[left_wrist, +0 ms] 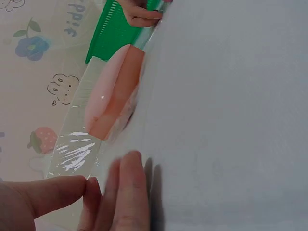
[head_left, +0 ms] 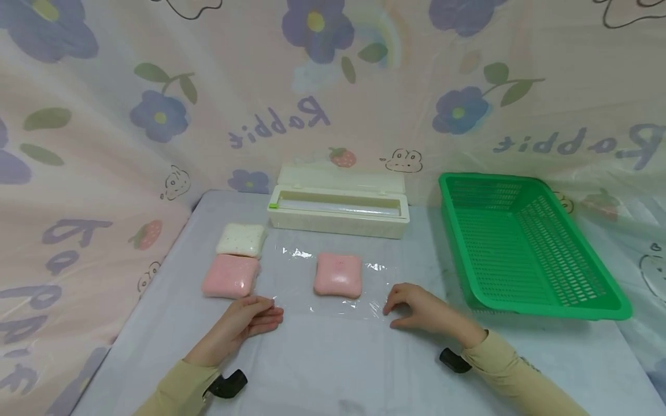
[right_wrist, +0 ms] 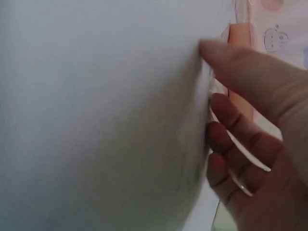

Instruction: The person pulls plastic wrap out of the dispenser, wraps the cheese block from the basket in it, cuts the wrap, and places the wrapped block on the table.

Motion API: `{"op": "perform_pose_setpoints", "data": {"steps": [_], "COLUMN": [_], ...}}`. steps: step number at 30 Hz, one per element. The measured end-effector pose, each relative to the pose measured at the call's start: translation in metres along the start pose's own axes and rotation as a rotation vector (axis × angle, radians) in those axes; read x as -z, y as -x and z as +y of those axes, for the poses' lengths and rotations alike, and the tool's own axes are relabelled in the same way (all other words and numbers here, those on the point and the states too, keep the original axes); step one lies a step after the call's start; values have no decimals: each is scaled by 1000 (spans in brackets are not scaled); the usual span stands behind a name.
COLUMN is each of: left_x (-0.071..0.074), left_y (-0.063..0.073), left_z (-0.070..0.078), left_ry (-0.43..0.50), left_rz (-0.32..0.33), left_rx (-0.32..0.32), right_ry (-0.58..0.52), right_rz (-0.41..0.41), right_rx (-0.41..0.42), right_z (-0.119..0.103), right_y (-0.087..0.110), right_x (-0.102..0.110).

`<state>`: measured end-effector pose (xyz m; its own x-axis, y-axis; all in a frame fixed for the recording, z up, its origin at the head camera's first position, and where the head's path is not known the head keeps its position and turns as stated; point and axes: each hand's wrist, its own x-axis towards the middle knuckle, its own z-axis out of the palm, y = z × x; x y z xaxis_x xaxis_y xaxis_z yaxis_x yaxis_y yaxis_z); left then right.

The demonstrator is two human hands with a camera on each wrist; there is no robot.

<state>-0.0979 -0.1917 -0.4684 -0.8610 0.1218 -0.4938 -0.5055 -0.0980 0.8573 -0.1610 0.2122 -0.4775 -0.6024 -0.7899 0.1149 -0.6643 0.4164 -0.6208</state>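
Observation:
A pink pillow-shaped bar, like soap (head_left: 337,275), lies on a sheet of clear plastic wrap (head_left: 296,289) spread over the table. At the sheet's front left corner my left hand (head_left: 241,323) pinches the wrap between thumb and index fingertip, the other fingers extended. The left wrist view shows that pinch beside the pink bar (left_wrist: 115,94). Near the front right edge of the wrap is my right hand (head_left: 424,309), its thumb and fingers apart and loosely bent. In the right wrist view its fingertips (right_wrist: 220,137) hover near or touch the table, with nothing visibly gripped.
Behind the wrap stands a cream wrap dispenser (head_left: 338,224), its lid raised. A second pink bar (head_left: 230,277) and a speckled white one (head_left: 241,240) lie at the left. On the right stands a green plastic basket (head_left: 468,254). Patterned curtains hang behind the white table.

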Motion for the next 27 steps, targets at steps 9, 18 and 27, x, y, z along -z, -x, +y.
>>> {"op": "perform_pose_setpoints", "data": {"steps": [9,18,27], "left_x": [-1,-4,-11], "left_y": [-2,-8,-19], "left_z": [12,26,37], "left_ry": [271,592,936], "left_rz": [-116,-165,-115], "left_rx": [20,93,154], "right_ry": [134,94,-182], "right_rz": [63,118,122], "right_rx": [62,-2,-156], "right_z": [-7,-5,10], "right_y": [-1,-6,-17], "right_x": [2,7,3]}}
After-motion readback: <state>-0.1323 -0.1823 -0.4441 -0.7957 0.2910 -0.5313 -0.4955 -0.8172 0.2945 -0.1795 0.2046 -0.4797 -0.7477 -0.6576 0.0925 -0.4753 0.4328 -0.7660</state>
